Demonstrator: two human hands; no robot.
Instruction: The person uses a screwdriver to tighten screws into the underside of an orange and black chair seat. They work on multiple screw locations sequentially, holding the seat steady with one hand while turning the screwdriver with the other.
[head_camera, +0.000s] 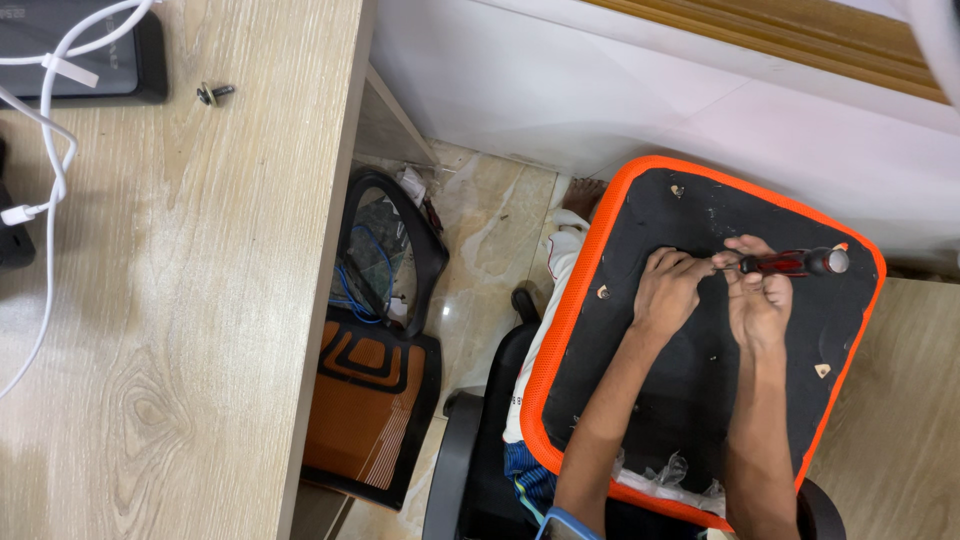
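Note:
An upturned chair seat (610, 230), black underneath with an orange rim, rests across my lap. My right hand (760, 295) grips a screwdriver (795, 263) with a dark red handle and black end cap, lying nearly level over the seat's underside. My left hand (668, 285) pinches at the screwdriver's tip, fingers bunched around a small point on the black surface; what is under them is hidden. Several small mounting holes dot the seat, one by my left hand (602, 292).
A light wooden desk (180, 330) fills the left, with a loose screw and washer (213, 93), a white cable (50, 200) and a dark device (120, 60). On the tiled floor lies an orange-and-black chair backrest (375, 400). A white wall base runs behind.

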